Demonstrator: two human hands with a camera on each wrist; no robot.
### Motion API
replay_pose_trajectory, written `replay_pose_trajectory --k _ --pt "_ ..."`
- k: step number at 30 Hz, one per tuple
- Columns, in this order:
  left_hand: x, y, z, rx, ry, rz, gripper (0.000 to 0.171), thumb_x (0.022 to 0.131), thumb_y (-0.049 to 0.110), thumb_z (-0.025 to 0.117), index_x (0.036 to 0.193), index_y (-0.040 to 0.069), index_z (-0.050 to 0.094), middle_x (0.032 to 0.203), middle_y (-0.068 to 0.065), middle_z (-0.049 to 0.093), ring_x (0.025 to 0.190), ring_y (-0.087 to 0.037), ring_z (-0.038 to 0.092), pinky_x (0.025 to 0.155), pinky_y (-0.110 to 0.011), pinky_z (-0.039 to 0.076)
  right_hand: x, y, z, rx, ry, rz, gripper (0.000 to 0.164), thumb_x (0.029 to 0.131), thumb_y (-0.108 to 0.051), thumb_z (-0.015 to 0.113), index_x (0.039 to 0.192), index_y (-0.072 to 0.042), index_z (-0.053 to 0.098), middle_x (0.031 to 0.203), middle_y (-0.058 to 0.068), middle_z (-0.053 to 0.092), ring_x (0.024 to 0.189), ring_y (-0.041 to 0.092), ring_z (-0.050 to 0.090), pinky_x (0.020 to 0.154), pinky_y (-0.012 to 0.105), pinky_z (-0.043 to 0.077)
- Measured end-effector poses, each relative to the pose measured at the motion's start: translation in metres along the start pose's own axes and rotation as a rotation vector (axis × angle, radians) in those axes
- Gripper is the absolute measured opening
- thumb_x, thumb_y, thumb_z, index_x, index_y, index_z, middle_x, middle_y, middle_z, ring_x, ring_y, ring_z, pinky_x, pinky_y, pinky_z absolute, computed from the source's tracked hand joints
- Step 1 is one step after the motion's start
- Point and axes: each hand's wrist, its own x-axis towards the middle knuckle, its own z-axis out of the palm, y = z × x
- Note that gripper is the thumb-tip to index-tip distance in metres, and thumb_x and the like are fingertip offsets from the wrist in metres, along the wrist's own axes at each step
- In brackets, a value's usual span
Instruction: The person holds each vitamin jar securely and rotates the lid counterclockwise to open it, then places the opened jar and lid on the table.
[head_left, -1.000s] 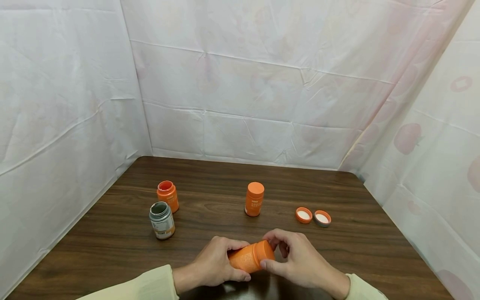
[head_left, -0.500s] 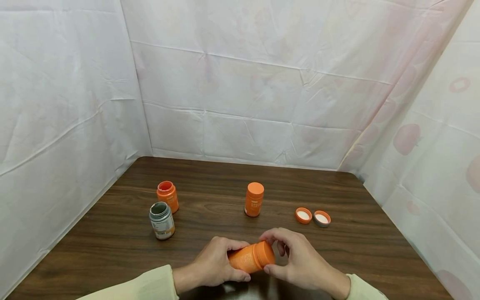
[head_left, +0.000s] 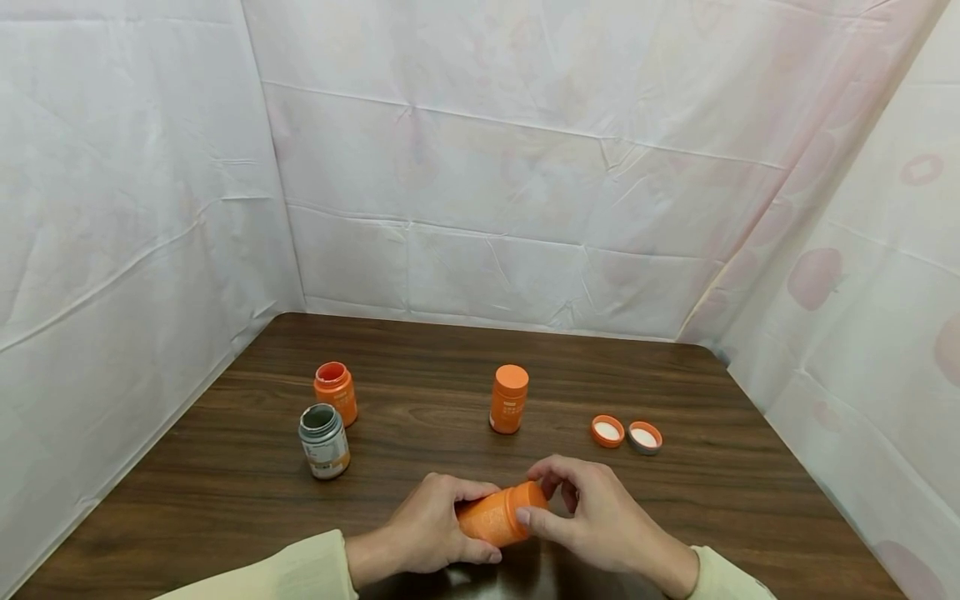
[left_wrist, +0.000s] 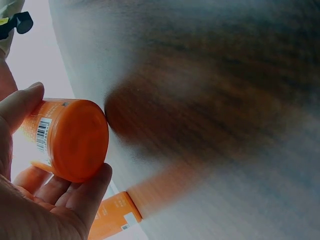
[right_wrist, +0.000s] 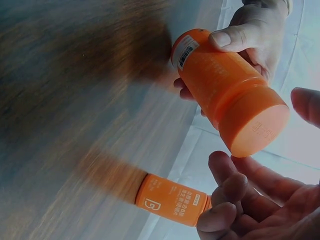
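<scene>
My left hand (head_left: 427, 525) grips an orange bottle (head_left: 491, 518) round its body. The bottle lies tilted, low over the table's near edge, with its cap end toward the right. Fingers and thumb of my right hand (head_left: 600, 517) curve round the orange screw cap (right_wrist: 254, 122). In the right wrist view a fingertip meets the cap's rim, and a small gap shows beside the thumb. The cap sits on the bottle's neck. From the left wrist view I see the bottle's round base (left_wrist: 80, 140) and a barcode label (left_wrist: 43, 137).
A capped orange bottle (head_left: 507, 412) stands mid-table. At left are an uncapped orange bottle (head_left: 341, 398) and an uncapped grey bottle (head_left: 326, 454). Two caps, one orange (head_left: 607, 442) and one grey-and-orange (head_left: 645, 447), lie upturned at right. Pale curtains (head_left: 487, 167) surround the brown table (head_left: 420, 350).
My right thumb moved down and off the cap's edge, then back up onto it, with the fingers shifting round the cap. The left hand and the other bottles stayed in place.
</scene>
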Motion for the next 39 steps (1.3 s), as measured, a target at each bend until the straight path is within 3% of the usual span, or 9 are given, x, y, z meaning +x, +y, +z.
replay_pose_trajectory --k 9,15,22,27,35,39 --pt "0.000 0.000 0.000 -0.001 -0.004 0.004 0.050 0.073 0.029 0.095 0.119 0.028 0.076 0.105 0.018 0.072 0.089 0.000 0.061 0.078 -0.024 0.049 0.000 0.000 0.000 0.015 -0.012 0.000 0.032 0.091 -0.048 0.076 0.105 -0.020 0.072 0.080 -0.013 0.062 0.060 0.003 0.049 0.052 0.021 0.042" --pt "0.000 -0.001 0.001 0.000 0.000 0.004 0.050 0.073 0.029 0.095 0.119 0.029 0.076 0.104 0.019 0.072 0.088 0.000 0.061 0.078 -0.024 0.049 0.000 0.001 0.002 0.001 -0.008 -0.004 0.029 0.090 -0.050 0.077 0.099 -0.023 0.071 0.077 -0.015 0.061 0.063 0.005 0.052 0.055 0.022 0.043" --pt "0.000 -0.001 0.000 0.006 0.000 0.005 0.051 0.073 0.029 0.095 0.119 0.028 0.076 0.105 0.018 0.072 0.088 0.000 0.062 0.078 -0.024 0.049 0.000 0.001 0.000 0.003 -0.023 -0.045 0.024 0.088 -0.046 0.080 0.102 -0.029 0.070 0.077 -0.016 0.063 0.057 -0.001 0.045 0.051 0.017 0.038" --pt "0.000 -0.001 0.000 0.015 0.005 0.007 0.051 0.072 0.030 0.095 0.119 0.028 0.076 0.106 0.018 0.072 0.087 0.000 0.061 0.076 -0.023 0.049 -0.001 0.001 -0.003 0.001 -0.022 -0.076 0.028 0.086 -0.041 0.083 0.108 -0.030 0.069 0.082 -0.015 0.066 0.057 -0.002 0.043 0.050 0.017 0.036" --pt "0.000 -0.001 -0.001 0.034 0.022 0.015 0.050 0.072 0.031 0.095 0.118 0.032 0.076 0.102 0.020 0.071 0.085 -0.001 0.061 0.078 -0.024 0.048 -0.004 0.000 -0.008 -0.002 0.006 -0.070 0.033 0.083 -0.040 0.086 0.109 -0.033 0.068 0.086 -0.015 0.067 0.061 0.009 0.051 0.052 0.019 0.039" --pt "0.001 0.000 -0.002 0.039 0.035 0.034 0.049 0.073 0.031 0.095 0.118 0.031 0.075 0.103 0.020 0.072 0.085 -0.001 0.061 0.078 -0.024 0.048 -0.005 0.000 -0.010 -0.003 0.022 -0.082 0.036 0.081 -0.037 0.088 0.109 -0.032 0.067 0.087 -0.014 0.066 0.061 0.006 0.050 0.052 0.019 0.040"
